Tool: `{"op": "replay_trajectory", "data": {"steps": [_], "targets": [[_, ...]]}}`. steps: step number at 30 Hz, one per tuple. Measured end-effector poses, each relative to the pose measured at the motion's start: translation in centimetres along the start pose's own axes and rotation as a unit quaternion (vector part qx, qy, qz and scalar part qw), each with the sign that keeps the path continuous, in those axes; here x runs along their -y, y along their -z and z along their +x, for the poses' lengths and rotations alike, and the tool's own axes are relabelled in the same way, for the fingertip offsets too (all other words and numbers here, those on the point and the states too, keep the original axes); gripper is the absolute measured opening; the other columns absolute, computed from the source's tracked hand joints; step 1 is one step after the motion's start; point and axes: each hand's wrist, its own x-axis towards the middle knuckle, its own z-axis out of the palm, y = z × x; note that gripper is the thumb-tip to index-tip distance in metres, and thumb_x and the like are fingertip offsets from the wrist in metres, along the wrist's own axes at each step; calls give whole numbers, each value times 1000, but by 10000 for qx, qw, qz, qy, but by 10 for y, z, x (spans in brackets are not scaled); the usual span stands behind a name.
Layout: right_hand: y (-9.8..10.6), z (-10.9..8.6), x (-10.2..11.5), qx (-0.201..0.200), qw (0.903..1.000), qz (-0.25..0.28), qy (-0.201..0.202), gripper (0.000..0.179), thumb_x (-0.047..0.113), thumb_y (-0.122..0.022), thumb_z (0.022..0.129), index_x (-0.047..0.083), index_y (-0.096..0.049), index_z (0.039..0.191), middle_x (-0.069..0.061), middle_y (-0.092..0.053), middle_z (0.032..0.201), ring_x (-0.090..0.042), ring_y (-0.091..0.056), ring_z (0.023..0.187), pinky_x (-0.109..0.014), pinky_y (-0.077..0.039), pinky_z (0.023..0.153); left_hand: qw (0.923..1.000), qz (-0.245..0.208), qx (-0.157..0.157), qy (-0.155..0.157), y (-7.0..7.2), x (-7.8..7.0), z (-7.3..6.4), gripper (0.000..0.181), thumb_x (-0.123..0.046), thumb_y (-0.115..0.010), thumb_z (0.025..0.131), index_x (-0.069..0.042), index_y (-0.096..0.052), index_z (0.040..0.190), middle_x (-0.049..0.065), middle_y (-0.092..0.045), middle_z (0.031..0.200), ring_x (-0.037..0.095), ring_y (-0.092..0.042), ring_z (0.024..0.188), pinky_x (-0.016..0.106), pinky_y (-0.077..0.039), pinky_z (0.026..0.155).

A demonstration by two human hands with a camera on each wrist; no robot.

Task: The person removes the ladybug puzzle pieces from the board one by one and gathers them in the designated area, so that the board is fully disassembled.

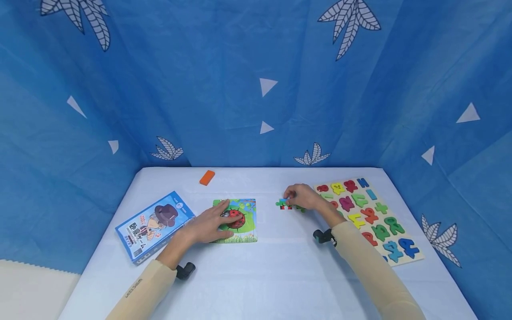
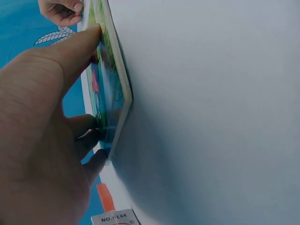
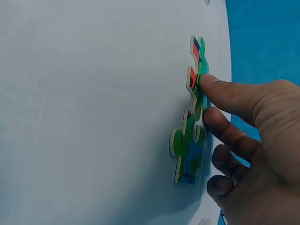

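a wide stretch of white tabletop [image 1: 256,280] lies bare between two sleeved forearms, narrowed slightly by a black device jutting inward at each wrist. farther up, a bare gap separates the ladybird puzzle board [image 1: 250,232], covered in part by the left hand [image 1: 206,224], from the puzzle piece [image 1: 285,206] pinched by the right hand [image 1: 305,196]. beyond, the far strip is passable right of an orange block [image 1: 207,178]. a game box [image 1: 156,226] obstructs the left, a letter board [image 1: 414,258] the right; blue curtain [image 1: 224,89] walls off the back.
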Motion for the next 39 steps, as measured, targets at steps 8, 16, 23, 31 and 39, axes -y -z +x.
{"op": "replay_trajectory", "data": {"steps": [8,16,23,31,39], "targets": [[0,0,0,-1,10000,-28,18,8,15,-74,92,16,-72,100,0,-63,90,-19,-54,86,-32,-45,75,9994,132,-307,-41,-2,3,3,57,-54,-64,94,-39,-51,147,14,-21,167,35,-19,153,60,-26,118],[1,0,-2,0,10000,14,-35,10,17,-75,92,18,-72,101,0,-64,91,-19,-54,86,-32,-46,77,9964,171,-827,-55,1,6,10,43,-36,-67,97,-31,-62,140,14,-39,159,36,-36,146,56,-36,114],[1,-1,-1,-2,10000,69,-22,10,17,-76,91,17,-72,101,-1,-63,90,-20,-54,87,-33,-46,76,9931,254,-1077,375,8,11,17,69,-45,-80,84,-21,-57,145,15,-44,155,37,-43,141,57,-41,109],[-1,0,1,-4,10000,35,39,9,17,-74,93,17,-72,102,0,-64,91,-20,-55,87,-32,-47,77,9909,676,-659,963,14,16,19,91,-62,-75,81,-13,-46,152,15,-40,157,37,-39,143,58,-42,107],[-14,1,26,-360,9968,288,659,10,23,-67,98,17,-73,102,2,-64,92,-17,-55,83,-31,-48,72,9885,955,-615,994,16,19,21,96,-69,-72,79,-10,-48,150,12,-41,158,36,-39,143,59,-42,106]]}}
